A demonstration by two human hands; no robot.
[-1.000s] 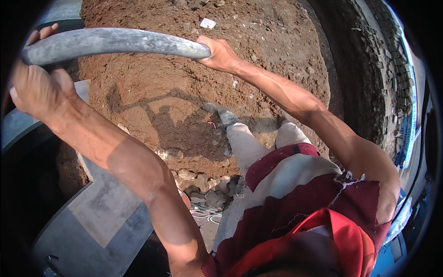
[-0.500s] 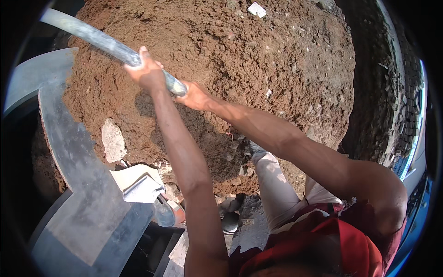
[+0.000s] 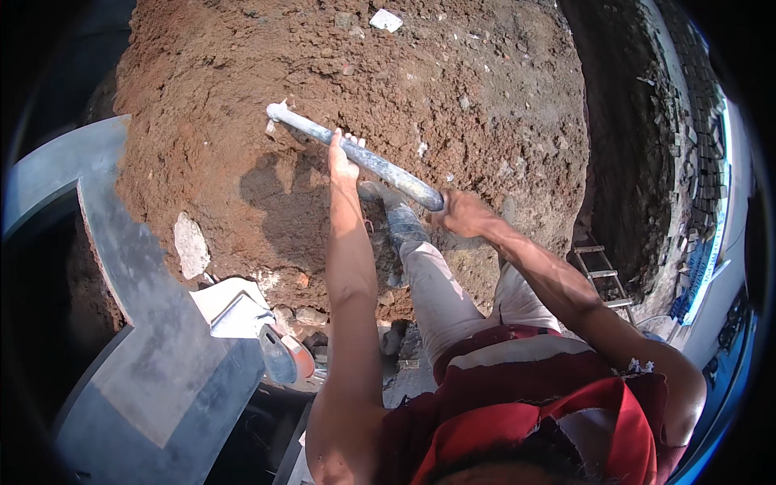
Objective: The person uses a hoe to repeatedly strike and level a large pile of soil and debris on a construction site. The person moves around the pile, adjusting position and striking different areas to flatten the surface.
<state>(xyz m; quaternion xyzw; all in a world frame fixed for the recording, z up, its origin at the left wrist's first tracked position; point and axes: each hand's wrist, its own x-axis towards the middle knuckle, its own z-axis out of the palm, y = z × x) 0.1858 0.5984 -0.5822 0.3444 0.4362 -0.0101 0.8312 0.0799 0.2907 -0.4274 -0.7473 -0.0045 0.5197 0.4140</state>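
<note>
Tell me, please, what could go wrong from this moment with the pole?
The right hand grips the very end of the pole, so it might slip off. The person's foot appears close below the pole in this view, so a stray movement could perhaps hit it. The soil looks lumpy, with stones in it, so footing may be unsteady.

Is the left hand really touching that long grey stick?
Touching. The head view shows the left hand curled around the long grey stick, which lies right across its palm with no gap between them.
</note>
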